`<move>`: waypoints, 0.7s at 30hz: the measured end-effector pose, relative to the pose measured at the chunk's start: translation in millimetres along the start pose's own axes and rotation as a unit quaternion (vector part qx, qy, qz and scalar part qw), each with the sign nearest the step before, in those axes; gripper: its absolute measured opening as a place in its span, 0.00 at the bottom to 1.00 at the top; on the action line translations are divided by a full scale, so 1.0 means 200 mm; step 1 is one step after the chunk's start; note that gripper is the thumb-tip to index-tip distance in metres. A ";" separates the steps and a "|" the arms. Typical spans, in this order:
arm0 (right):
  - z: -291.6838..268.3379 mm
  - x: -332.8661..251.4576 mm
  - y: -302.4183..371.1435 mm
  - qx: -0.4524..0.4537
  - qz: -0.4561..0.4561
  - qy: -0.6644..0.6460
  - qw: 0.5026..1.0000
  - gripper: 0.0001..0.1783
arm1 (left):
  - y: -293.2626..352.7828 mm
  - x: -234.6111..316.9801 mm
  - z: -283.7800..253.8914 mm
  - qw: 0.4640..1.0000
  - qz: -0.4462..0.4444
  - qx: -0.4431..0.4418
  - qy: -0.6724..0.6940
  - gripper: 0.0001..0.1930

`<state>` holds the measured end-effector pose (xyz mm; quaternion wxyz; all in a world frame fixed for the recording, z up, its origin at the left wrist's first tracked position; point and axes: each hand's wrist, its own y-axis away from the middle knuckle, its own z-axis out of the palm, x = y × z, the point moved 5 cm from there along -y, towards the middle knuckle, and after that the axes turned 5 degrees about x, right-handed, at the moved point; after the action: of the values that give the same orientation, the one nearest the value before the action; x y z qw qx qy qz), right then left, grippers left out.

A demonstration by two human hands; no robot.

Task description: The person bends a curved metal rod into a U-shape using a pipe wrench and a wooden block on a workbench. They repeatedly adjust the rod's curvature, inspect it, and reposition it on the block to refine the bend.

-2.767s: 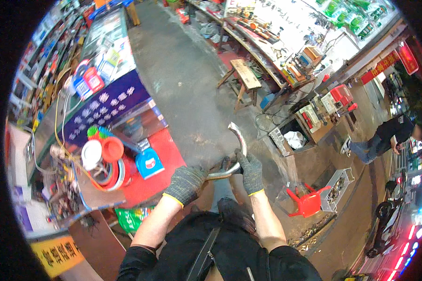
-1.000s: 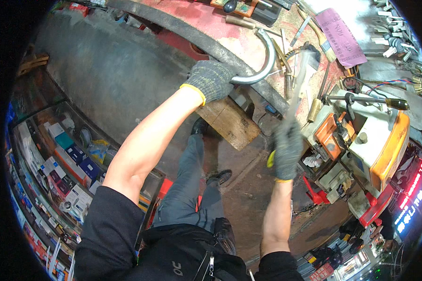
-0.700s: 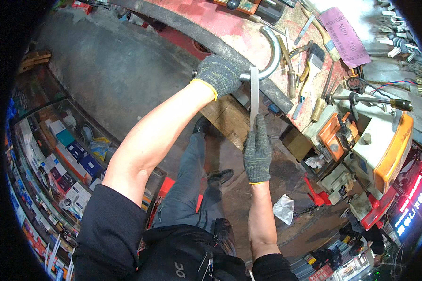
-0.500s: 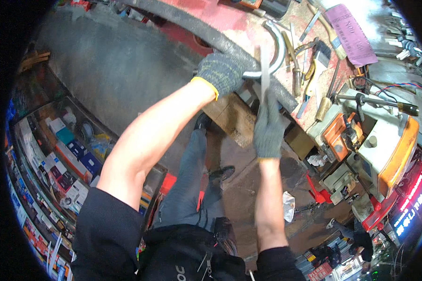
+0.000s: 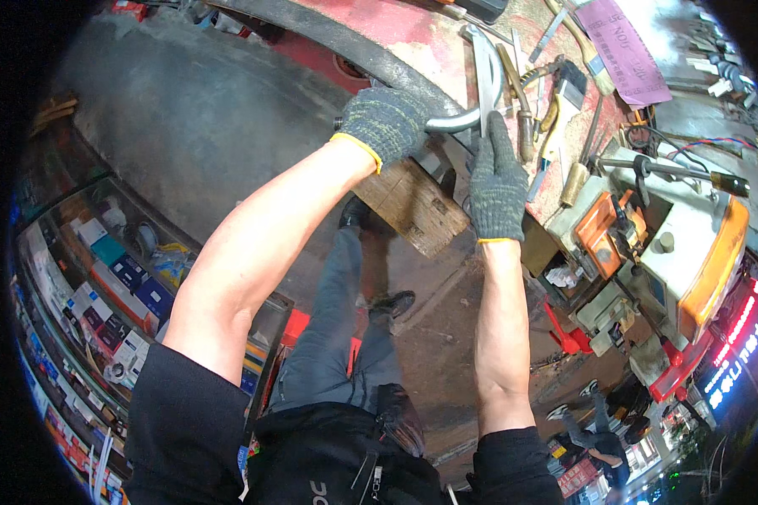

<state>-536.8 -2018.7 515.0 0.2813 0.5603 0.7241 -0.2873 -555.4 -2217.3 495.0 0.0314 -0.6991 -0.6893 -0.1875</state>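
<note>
The left hand is wrapping tight around the curved metal pipe at the red workbench edge, while the right hand is pinching a flat metal strip upright against the bend. Tools are crowding the bench right; open floor is lying left. The pipe is looking grey, smooth.

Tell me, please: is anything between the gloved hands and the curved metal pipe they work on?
Nothing visible. The left hand is closed around the curved metal pipe at its lower end, and the right hand presses a flat metal strip against the bend. Only the knit gloves lie between skin and metal.
</note>
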 end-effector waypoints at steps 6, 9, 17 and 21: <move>-0.04 -0.11 0.37 -0.073 0.114 0.053 0.989 0.24 | -0.01 -0.01 0.00 1.000 -0.001 -0.016 0.023 0.11; 0.00 -0.05 0.22 -0.028 0.011 0.056 0.998 0.23 | -0.01 0.00 0.01 1.000 0.015 -0.001 0.015 0.11; -0.04 -0.18 0.26 0.007 0.019 0.048 0.999 0.25 | -0.02 -0.01 0.01 1.000 0.006 -0.018 0.021 0.11; -0.03 -0.19 0.17 0.032 0.005 0.073 0.997 0.24 | -0.01 -0.01 0.02 0.999 0.019 -0.015 0.022 0.11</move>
<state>-496.5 -2031.8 543.0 0.2112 0.5918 0.7306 -0.2673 -557.1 -2218.7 490.7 0.0397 -0.7079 -0.6723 -0.2129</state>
